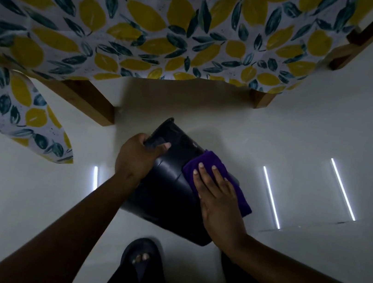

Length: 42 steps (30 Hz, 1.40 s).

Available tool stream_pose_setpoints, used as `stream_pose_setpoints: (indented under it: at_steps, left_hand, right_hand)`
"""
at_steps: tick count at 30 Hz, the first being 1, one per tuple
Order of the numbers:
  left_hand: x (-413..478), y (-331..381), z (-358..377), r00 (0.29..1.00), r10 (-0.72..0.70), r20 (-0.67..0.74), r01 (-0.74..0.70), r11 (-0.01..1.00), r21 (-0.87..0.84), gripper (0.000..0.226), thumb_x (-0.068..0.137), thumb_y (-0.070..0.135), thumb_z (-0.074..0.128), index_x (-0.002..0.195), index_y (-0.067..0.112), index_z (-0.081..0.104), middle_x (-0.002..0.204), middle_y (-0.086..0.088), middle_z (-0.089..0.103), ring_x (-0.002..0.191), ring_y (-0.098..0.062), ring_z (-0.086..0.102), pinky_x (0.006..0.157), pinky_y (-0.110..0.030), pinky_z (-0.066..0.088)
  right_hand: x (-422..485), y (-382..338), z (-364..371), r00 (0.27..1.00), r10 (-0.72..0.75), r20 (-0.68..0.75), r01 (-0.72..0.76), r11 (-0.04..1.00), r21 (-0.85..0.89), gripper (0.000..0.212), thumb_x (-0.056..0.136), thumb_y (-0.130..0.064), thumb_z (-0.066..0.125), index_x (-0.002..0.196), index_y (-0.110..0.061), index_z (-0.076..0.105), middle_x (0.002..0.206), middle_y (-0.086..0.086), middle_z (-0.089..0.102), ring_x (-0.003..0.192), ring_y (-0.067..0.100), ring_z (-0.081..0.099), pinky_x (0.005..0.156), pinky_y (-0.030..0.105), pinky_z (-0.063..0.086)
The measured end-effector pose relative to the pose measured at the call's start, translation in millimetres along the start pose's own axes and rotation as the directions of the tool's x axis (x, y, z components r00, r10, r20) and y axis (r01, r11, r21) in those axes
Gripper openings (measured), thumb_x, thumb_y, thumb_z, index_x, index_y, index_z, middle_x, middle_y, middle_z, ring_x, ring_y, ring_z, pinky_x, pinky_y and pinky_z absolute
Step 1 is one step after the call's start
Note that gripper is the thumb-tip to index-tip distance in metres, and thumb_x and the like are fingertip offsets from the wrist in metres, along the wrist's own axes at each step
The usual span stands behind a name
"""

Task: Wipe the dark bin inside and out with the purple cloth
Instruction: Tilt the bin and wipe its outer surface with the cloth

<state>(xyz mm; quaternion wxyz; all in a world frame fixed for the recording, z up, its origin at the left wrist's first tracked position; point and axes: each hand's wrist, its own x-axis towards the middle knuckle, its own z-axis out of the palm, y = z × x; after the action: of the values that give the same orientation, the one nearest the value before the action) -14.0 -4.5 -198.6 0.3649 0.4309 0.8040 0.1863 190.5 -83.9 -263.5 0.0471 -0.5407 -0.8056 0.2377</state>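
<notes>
I see the dark bin (166,187) tipped on its side on the pale floor (302,139), its open mouth turned away from me toward the desk (89,102) and its base nearest my view. My left hand (135,158) has its grip closed on the far rim of the bin, thumb lying over the edge and the fingers curled out of sight on the other side. My right hand (216,194) lies flat, fingers spread and extended, pressing the purple cloth (210,166) against the upturned outer wall of the bin; its grip is open, palm down on the cloth rather than pinching it. The cloth is folded into a thick pad, and it shows beyond my fingertips and along the right side of the hand, draping toward the floor edge of the bin.

Beyond the bin stands the wooden-legged desk, covered by a tablecloth (149,26) printed with yellow lemons and dark green leaves; one corner of the tablecloth hangs down at the left. Bright strips of light reflect off the glossy floor to the right of the bin and one just left of my left forearm. At the bottom of the view a foot in a dark sandal (141,260) rests on the floor, just beside the base of the bin
</notes>
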Motion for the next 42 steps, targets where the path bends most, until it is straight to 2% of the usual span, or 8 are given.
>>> stream_pose_setpoints:
  at_steps: [5, 10, 15, 19, 23, 29, 36, 42]
  left_hand:
    - [-4.3, -5.0, 2.4, 0.975, 0.213, 0.063, -0.211, 0.977, -0.032, 0.031, 0.086, 0.041, 0.062, 0.086, 0.010, 0.059, 0.078, -0.005, 0.064, 0.072, -0.018, 0.060, 0.063, -0.028, 0.047]
    - [-8.3, -15.4, 2.2, 0.990, 0.132, 0.038, -0.123, 0.976, -0.179, 0.024, 0.090, 0.037, 0.057, 0.091, 0.014, 0.056, 0.084, -0.003, 0.063, 0.079, -0.016, 0.061, 0.061, -0.024, 0.046]
    - [-6.0, -24.0, -9.6, 0.978, 0.169, 0.122, -0.155, 0.981, -0.119, 0.020, 0.089, 0.038, 0.060, 0.098, 0.022, 0.052, 0.091, 0.006, 0.062, 0.083, -0.013, 0.059, 0.060, -0.024, 0.046]
    - [0.2, -13.7, -3.2, 0.970, 0.230, 0.080, -0.225, 0.972, -0.062, 0.033, 0.088, 0.033, 0.063, 0.114, 0.019, 0.048, 0.106, 0.004, 0.057, 0.093, -0.014, 0.055, 0.067, -0.017, 0.042]
    - [-2.6, -17.8, -6.5, 0.975, 0.182, 0.124, -0.185, 0.983, 0.010, 0.044, 0.089, 0.035, 0.060, 0.124, 0.012, 0.045, 0.117, -0.006, 0.058, 0.102, -0.021, 0.056, 0.081, -0.030, 0.047]
    - [-13.5, -35.4, -13.7, 0.975, 0.151, 0.164, -0.151, 0.988, -0.011, 0.042, 0.088, 0.033, 0.062, 0.119, 0.011, 0.045, 0.107, -0.002, 0.056, 0.092, -0.020, 0.056, 0.067, -0.021, 0.046]
    - [-16.1, -40.5, -18.3, 0.966, 0.084, 0.244, -0.084, 0.996, -0.010, 0.030, 0.090, 0.035, 0.060, 0.113, 0.022, 0.044, 0.104, 0.000, 0.055, 0.087, -0.020, 0.056, 0.059, -0.025, 0.048]
    - [-12.5, -35.2, -19.3, 0.965, 0.099, 0.245, -0.100, 0.995, -0.007, 0.039, 0.089, 0.036, 0.060, 0.120, 0.015, 0.047, 0.108, -0.001, 0.057, 0.094, -0.022, 0.057, 0.071, -0.031, 0.051]
  right_hand:
    - [32.6, -19.6, -12.3, 0.986, -0.161, -0.050, 0.158, 0.985, -0.064, 0.071, 0.085, -0.014, 0.041, 0.150, -0.026, 0.015, 0.160, -0.005, 0.011, 0.147, 0.024, 0.007, 0.114, 0.045, 0.017]
    - [50.7, -8.9, -19.8, 0.986, -0.161, -0.051, 0.154, 0.981, -0.119, 0.073, 0.087, -0.013, 0.049, 0.151, -0.026, 0.016, 0.160, -0.005, 0.012, 0.147, 0.022, 0.006, 0.116, 0.043, 0.015]
    - [-2.0, 29.9, -2.9, 0.997, -0.073, 0.008, 0.073, 0.976, -0.205, 0.085, 0.080, -0.016, 0.065, 0.151, -0.022, 0.019, 0.159, 0.000, 0.016, 0.146, 0.026, 0.011, 0.113, 0.049, 0.026]
    - [19.1, 6.9, -10.2, 0.999, -0.035, 0.003, 0.035, 0.982, -0.183, 0.083, 0.082, -0.018, 0.059, 0.151, -0.021, 0.013, 0.160, 0.001, 0.014, 0.145, 0.031, 0.014, 0.111, 0.053, 0.027]
    - [70.0, -17.1, -24.7, 0.994, -0.106, -0.017, 0.105, 0.992, -0.068, 0.072, 0.089, -0.013, 0.045, 0.151, -0.024, 0.010, 0.161, -0.003, 0.009, 0.147, 0.026, 0.008, 0.116, 0.048, 0.019]
    - [40.2, 7.9, -14.0, 0.999, 0.006, -0.035, -0.009, 0.996, -0.085, 0.073, 0.088, -0.011, 0.052, 0.150, -0.021, 0.015, 0.159, -0.001, 0.016, 0.146, 0.025, 0.014, 0.111, 0.049, 0.030]
    - [34.2, -15.6, -7.1, 0.993, -0.118, -0.002, 0.117, 0.983, -0.142, 0.073, 0.086, -0.014, 0.042, 0.152, -0.022, 0.010, 0.161, -0.003, 0.009, 0.147, 0.029, 0.008, 0.115, 0.050, 0.020]
    - [71.9, -13.7, -22.2, 1.000, -0.025, -0.013, 0.024, 0.999, -0.027, 0.068, 0.092, -0.010, 0.044, 0.151, -0.023, 0.012, 0.160, -0.005, 0.010, 0.147, 0.021, 0.006, 0.116, 0.046, 0.021]
